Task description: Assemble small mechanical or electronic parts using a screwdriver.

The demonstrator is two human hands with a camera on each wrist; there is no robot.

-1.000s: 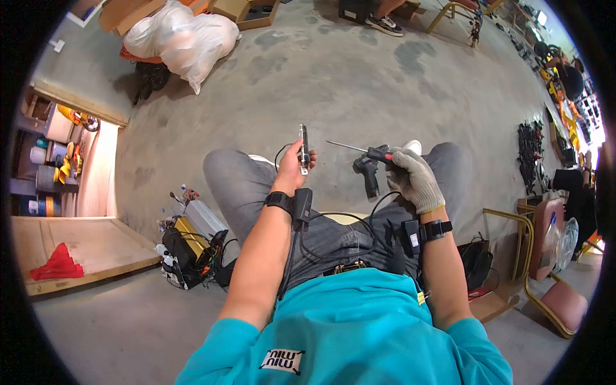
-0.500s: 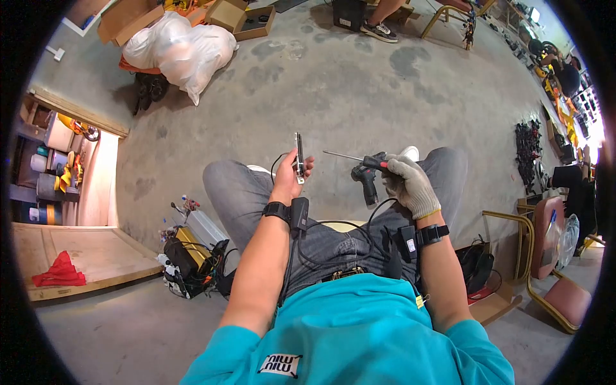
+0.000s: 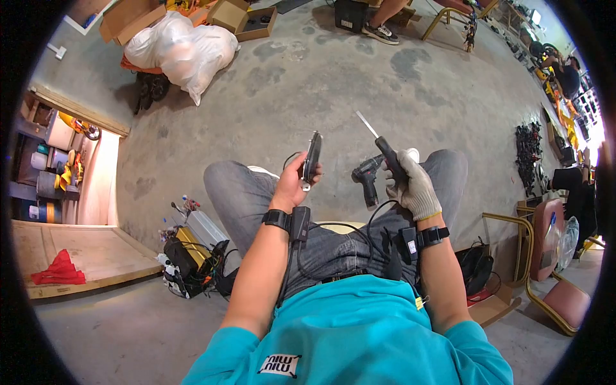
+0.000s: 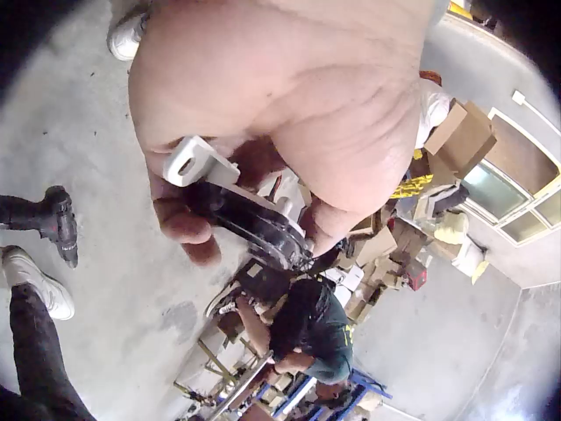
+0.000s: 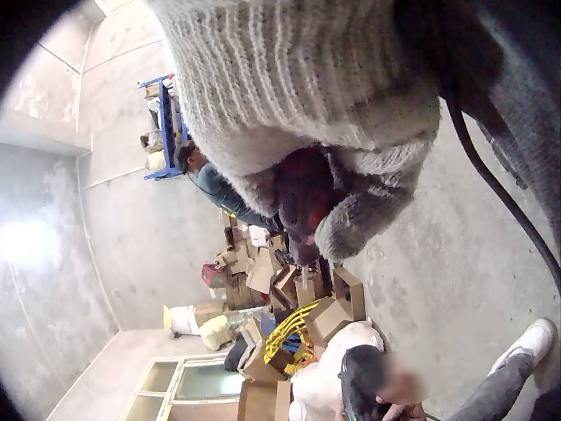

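Gripping screwdriver [image 3: 387,154], right hand [image 3: 410,186] (black part [image 3: 312,156], left hand [image 3: 290,183])

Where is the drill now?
Head view, centre: the drill lies on the floor between the knees, just left of the gloved right hand holding the screwdriver.

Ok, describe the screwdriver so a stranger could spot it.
Find the seated person's grey trousers. Over the right knee, the gloved right hand grips the screwdriver. Unlike the stubby black drill beside it, it has a long thin metal shaft.
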